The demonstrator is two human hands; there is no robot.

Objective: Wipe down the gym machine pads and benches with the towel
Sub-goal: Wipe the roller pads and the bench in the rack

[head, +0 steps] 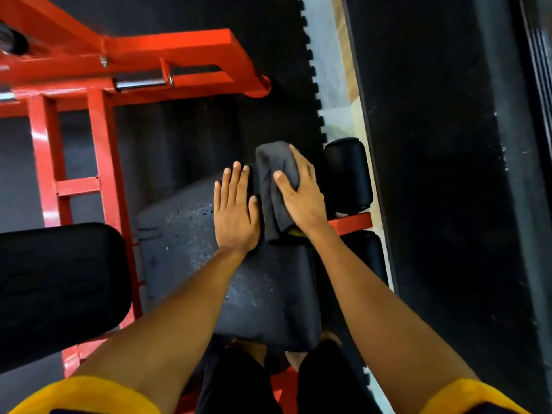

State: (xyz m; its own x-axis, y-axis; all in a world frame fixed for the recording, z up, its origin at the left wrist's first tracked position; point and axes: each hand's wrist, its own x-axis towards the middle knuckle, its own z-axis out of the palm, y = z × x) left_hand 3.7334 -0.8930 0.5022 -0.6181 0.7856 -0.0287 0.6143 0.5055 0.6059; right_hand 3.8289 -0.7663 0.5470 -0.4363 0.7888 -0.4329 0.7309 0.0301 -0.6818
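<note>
A black padded bench pad [263,294] slopes away from me in the middle of the view, with wet droplets on its surface. My left hand [236,210] lies flat on the pad, fingers straight. Right beside it, my right hand [301,192] presses a folded dark grey towel [274,174] against the pad's far end, with fingers spread over the cloth and the thumb on top of it. A bit of yellow shows under the towel by my right wrist.
The machine's red steel frame [98,162] runs along the left and back. Another black pad [56,288] sits at the lower left. Two black roller pads [348,174] on a red bar stand right of the towel. Black rubber floor mats surround everything.
</note>
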